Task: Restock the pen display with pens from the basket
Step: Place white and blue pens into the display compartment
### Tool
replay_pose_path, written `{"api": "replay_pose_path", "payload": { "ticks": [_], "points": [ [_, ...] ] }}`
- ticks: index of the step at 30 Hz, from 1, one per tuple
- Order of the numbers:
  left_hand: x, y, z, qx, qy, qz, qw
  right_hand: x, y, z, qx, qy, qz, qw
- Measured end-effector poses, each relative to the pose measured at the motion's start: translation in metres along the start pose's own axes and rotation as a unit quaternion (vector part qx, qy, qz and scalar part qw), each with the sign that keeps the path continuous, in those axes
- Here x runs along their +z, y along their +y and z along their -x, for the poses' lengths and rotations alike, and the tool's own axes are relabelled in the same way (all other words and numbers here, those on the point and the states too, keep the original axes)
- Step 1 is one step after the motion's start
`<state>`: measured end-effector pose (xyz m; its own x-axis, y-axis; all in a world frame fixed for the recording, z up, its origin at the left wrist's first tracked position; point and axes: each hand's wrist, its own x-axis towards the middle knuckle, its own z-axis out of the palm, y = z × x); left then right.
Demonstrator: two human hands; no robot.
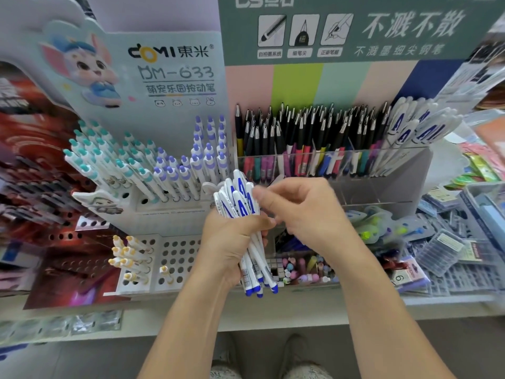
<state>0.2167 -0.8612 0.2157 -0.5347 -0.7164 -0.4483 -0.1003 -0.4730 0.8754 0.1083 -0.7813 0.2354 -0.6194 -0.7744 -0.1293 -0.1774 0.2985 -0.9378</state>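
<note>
Clutching a bundle of white-and-blue pens (247, 228) upright in the left hand (232, 239), the person pinches one pen's top with the right hand (300, 209), both grips clenched, just before the clear pen display (341, 165) on the shelf.

Left hand (232, 242) grip curled closed, right hand (303, 212) fingertips pinching beside it
</note>
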Motion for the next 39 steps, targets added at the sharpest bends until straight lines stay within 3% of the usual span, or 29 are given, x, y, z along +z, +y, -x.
{"api": "replay_pose_path", "payload": {
  "ticks": [1, 7, 11, 15, 18, 22, 26, 31, 35, 39],
  "points": [
    [0.0, 0.001, 0.0, 0.007, -0.006, 0.001, 1.0, 0.003, -0.001, 0.001, -0.002, -0.027, -0.005, 1.0],
    [-0.005, 0.006, 0.002, 0.028, -0.037, 0.001, 0.999, 0.008, 0.0, -0.002, 0.021, -0.008, -0.103, 0.994],
    [-0.006, 0.009, 0.006, 0.006, -0.061, 0.055, 0.997, 0.015, -0.004, -0.002, -0.011, 0.027, -0.051, 0.998],
    [-0.015, 0.011, 0.008, 0.007, -0.099, 0.062, 0.993, 0.011, -0.014, -0.002, -0.051, 0.072, -0.117, 0.989],
    [-0.021, 0.01, 0.009, 0.008, -0.104, 0.04, 0.994, 0.006, -0.019, -0.003, -0.07, 0.109, -0.21, 0.969],
    [-0.033, 0.01, 0.009, 0.014, -0.103, 0.004, 0.995, -0.007, -0.017, -0.009, -0.1, 0.186, -0.368, 0.906],
    [-0.046, 0.009, 0.009, 0.035, -0.087, 0.009, 0.996, -0.008, 0.0, -0.017, -0.133, 0.277, -0.306, 0.901],
    [-0.047, 0.01, 0.009, -0.011, -0.047, 0.101, 0.994, 0.026, 0.03, -0.017, -0.118, 0.252, -0.148, 0.949],
    [-0.042, 0.008, 0.01, -0.061, -0.05, 0.201, 0.976, 0.039, 0.038, -0.018, -0.126, 0.257, -0.129, 0.949],
    [-0.043, 0.007, 0.013, -0.087, -0.043, 0.199, 0.975, 0.027, 0.025, -0.02, -0.158, 0.301, -0.178, 0.923]
  ]
}}
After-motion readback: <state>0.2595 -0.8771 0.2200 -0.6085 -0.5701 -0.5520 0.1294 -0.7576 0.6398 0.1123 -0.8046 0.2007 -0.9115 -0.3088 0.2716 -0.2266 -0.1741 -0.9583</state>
